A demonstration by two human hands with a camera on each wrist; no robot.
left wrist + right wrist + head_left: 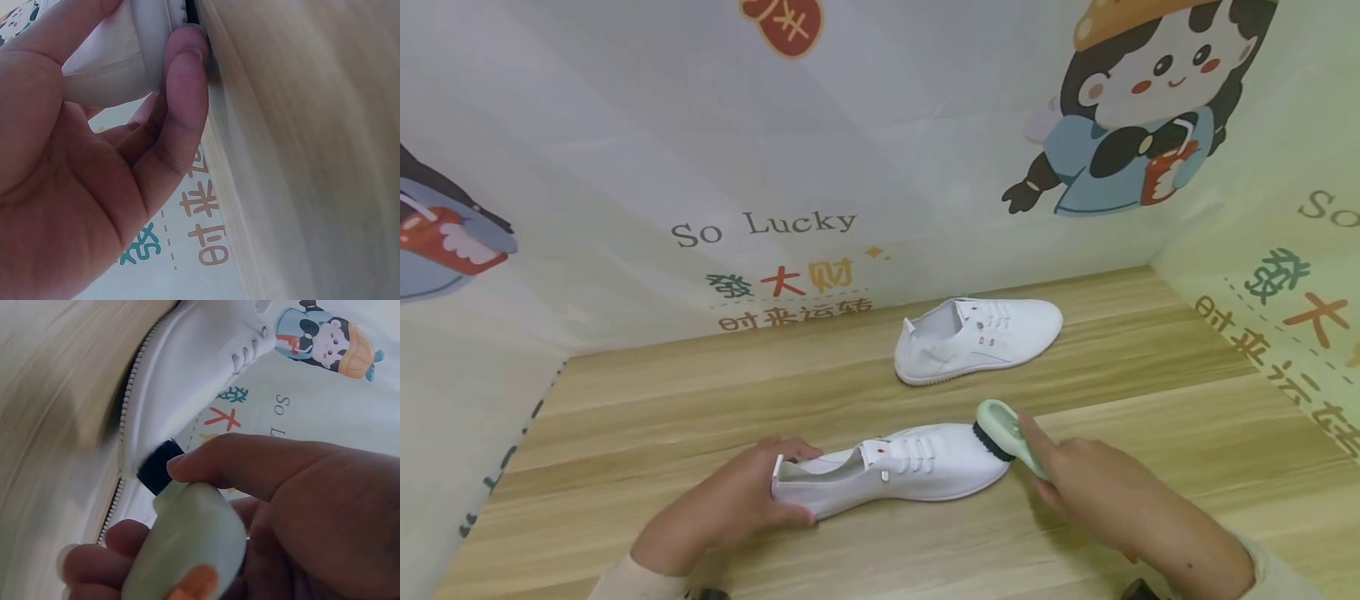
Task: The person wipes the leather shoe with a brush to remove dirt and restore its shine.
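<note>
Behind brush [997, 432] and held white shoe [953, 460], the backdrop [910, 167] reads "So Lucky".

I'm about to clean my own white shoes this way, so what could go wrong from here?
The near shoe is held at its heel by the left hand, while the brush meets the toe, so hard pressure might swivel it.

The dark bristles could scuff the white upper if they are stiff, which I can't tell.

The far shoe stands just beyond the brush; a wide stroke by the right hand might bump it.
</note>
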